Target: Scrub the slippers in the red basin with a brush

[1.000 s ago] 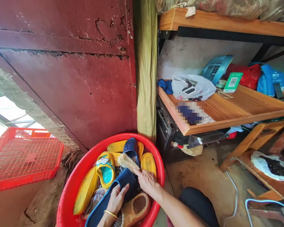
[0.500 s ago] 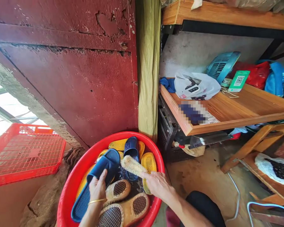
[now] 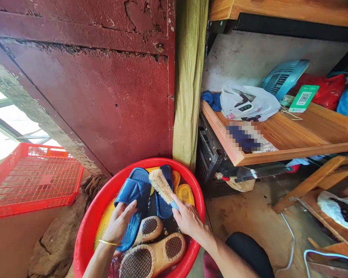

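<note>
Moved the blue slipper (image 3: pixel 135 192) back and leftward in the red tub (image 3: pixel 85 235), baring more of the brown shoes (image 3: pixel 164 253) and covering the turquoise-lined yellow slipper. Tipped the brush (image 3: pixel 161 184) steeper, exposing its blue handle (image 3: pixel 174 205).

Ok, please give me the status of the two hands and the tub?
Left hand holding a blue slipper. Right hand gripping the brush. Brown shoes lie soles-up near both hands, inside the red tub.

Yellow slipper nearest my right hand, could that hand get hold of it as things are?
Probably yes: the yellow slipper lies just beyond the right hand, with nothing seen between them, though that hand grips the brush, which would likely hamper a firm hold.
</note>
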The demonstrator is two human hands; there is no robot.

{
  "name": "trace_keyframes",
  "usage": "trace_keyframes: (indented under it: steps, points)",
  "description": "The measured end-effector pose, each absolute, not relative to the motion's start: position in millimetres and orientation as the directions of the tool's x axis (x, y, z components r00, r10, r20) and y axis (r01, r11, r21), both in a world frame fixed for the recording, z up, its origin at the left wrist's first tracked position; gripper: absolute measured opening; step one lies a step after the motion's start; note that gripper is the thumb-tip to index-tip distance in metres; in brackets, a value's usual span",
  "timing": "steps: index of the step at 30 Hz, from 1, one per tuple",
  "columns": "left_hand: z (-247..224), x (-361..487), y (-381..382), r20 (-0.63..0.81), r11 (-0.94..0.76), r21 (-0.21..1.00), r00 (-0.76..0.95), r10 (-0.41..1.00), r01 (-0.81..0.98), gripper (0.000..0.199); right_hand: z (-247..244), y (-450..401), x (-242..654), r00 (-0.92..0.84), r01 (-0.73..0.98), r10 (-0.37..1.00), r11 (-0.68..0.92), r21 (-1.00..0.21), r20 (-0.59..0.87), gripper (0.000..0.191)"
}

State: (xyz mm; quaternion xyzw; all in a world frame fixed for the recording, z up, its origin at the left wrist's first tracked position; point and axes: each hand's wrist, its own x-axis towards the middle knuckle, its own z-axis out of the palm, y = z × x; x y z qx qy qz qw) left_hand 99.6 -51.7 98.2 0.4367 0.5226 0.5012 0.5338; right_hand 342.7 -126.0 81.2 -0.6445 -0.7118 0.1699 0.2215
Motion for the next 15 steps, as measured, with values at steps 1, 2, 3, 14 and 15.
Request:
trace_keyframes:
  steps: [1,2,3,14,15]
  points:
    - [96.6,101.2,-51.4,-0.146,0.138,0.981,-0.047,0.988,-0.138,0.043,78.3,-126.1,340.7,-0.079,0.841,0.993,0.112,-0.530,0.084,0.065]
    - [94.2,103.2,-51.3,-0.174,0.161,0.970,-0.057,0.983,-0.181,0.046,75.1,-125.9,339.0,-0.085,0.840,0.994,0.108,-0.531,0.069,0.065]
    - [91.5,104.6,-51.2,-0.209,0.196,0.961,-0.050,0.977,-0.196,0.049,71.9,-125.2,337.6,-0.086,0.840,0.995,0.102,-0.532,0.055,0.064]
    - [68.2,42.3,-49.2,-0.171,0.215,0.681,-0.133,0.976,0.700,0.036,89.0,-138.0,330.0,-0.146,0.820,0.988,0.089,-0.565,-0.056,0.057]
    - [58.6,48.0,-52.9,-0.233,0.222,0.672,-0.083,0.969,0.707,0.032,91.9,-146.7,326.5,-0.212,0.817,0.972,0.121,-0.564,-0.098,0.056]
